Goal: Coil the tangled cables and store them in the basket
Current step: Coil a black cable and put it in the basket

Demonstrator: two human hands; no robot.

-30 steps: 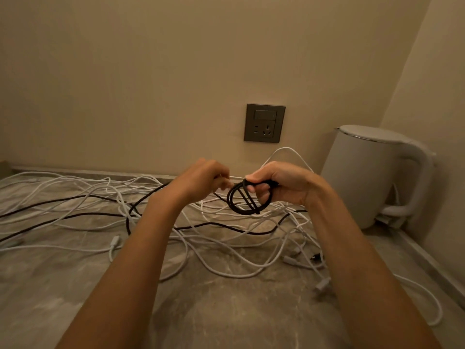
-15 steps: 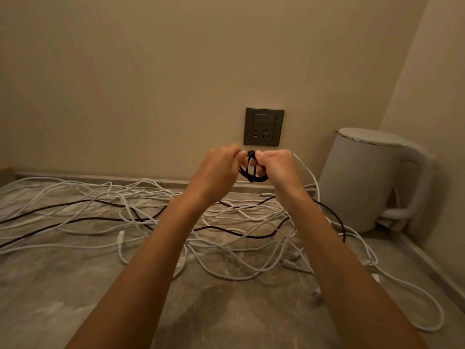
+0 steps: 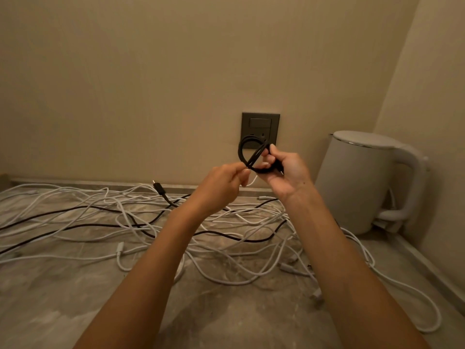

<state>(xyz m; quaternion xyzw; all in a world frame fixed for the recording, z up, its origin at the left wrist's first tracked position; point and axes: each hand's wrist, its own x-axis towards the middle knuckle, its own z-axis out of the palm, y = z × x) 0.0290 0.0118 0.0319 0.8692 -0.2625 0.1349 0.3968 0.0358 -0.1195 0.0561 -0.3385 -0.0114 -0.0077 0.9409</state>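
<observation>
Cables (image 3: pixel 130 224) lie in a big mess of white and black all over the tabletop (image 3: pixel 75 298). One black cable is partly wound into a small coil (image 3: pixel 255 155). The coil is up in the air in front of the socket (image 3: pixel 260 124), high above the mess. The right hand (image 3: pixel 286 172) grips the coil at its lower side, with fingers curled round the loops. The left hand (image 3: pixel 224 182) is just beside it and a bit lower, pinching a strand at the edge of the coil.

A second ago the coil hung low from the right hand and the hands were apart. Then the hands came together higher up. Now the coil stands up above the right fingers, and the left hand has drawn back a little. It looks like one more loop has just gone on.

A black plug (image 3: pixel 158 188) lies near the back edge, and its cable runs under the left arm. I think this is the tail of the same cable, but the arm hides the join. If so, there is not much left to wind.

The kettle (image 3: pixel 357 182) stands in the right corner, away from the hands. No basket is in view, and most cables are not coiled yet, so the job looks far from done
</observation>
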